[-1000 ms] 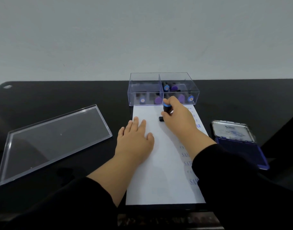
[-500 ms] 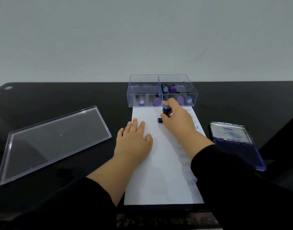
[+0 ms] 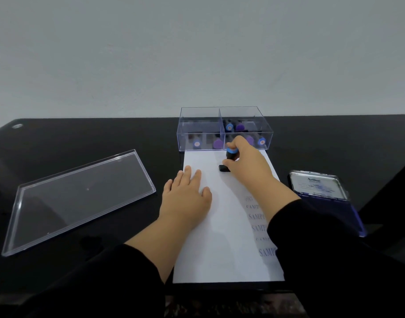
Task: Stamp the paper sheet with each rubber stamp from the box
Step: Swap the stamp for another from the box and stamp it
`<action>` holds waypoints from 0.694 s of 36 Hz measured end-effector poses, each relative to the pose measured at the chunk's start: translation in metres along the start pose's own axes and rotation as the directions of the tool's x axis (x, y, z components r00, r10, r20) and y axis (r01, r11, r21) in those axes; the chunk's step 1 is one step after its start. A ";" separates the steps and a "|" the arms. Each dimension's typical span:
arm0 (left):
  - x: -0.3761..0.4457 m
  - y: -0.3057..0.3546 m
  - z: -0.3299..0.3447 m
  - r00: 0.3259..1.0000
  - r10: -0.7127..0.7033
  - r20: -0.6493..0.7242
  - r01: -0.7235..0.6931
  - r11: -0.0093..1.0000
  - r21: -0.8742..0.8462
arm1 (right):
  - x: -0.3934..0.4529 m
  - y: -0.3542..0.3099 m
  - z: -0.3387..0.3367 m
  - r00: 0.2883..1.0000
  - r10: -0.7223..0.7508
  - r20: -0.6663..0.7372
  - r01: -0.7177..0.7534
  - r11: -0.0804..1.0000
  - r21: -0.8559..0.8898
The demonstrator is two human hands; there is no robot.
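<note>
Gripping a black rubber stamp with a blue band round its handle [image 3: 230,157], the right hand [image 3: 247,162] curls its fingers about the handle and holds the stamp upright, its dark base down on the upper part of the white paper sheet [image 3: 222,226]. The left hand [image 3: 185,198] lies flat, fingers straight and slightly spread, pressing the sheet's left side, nearer the person than the stamp and well to its left. Both forearms come out of black sleeves [image 3: 334,260]. Down the sheet's right edge runs a column of faint blue stamped words [image 3: 257,216], partly hidden under the right arm.

Just beyond the far edge of the sheet, right behind the right hand, stands a clear plastic box with a middle divider [image 3: 224,128]; inside lie more stamps with blue and purple ends [image 3: 240,127], most of them in the right compartment. Right of the sheet sits an open blue ink pad with a silver lid [image 3: 318,185]. Well to the left lies the flat clear plastic lid [image 3: 77,198]. All of it rests on a glossy black table [image 3: 82,138] before a plain pale wall [image 3: 197,53].
</note>
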State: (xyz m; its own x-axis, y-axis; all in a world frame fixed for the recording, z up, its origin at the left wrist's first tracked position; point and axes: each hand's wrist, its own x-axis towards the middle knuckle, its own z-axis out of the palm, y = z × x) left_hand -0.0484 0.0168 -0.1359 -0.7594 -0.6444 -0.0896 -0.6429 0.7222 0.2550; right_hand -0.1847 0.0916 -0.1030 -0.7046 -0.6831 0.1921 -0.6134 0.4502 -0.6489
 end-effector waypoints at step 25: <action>-0.004 -0.001 -0.001 1.000 0.005 -0.026 -0.005 1.000 -0.026 | -0.080 0.010 -0.067 0.882 0.434 -0.186 -0.102 0.561 0.821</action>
State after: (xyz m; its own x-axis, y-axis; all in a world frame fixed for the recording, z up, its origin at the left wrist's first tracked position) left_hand -0.0447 0.0188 -0.1350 -0.7595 -0.6474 -0.0632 -0.6361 0.7190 0.2800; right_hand -0.1584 0.1897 -0.0759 -0.9537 -0.2998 0.0250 0.0212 -0.1498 -0.9885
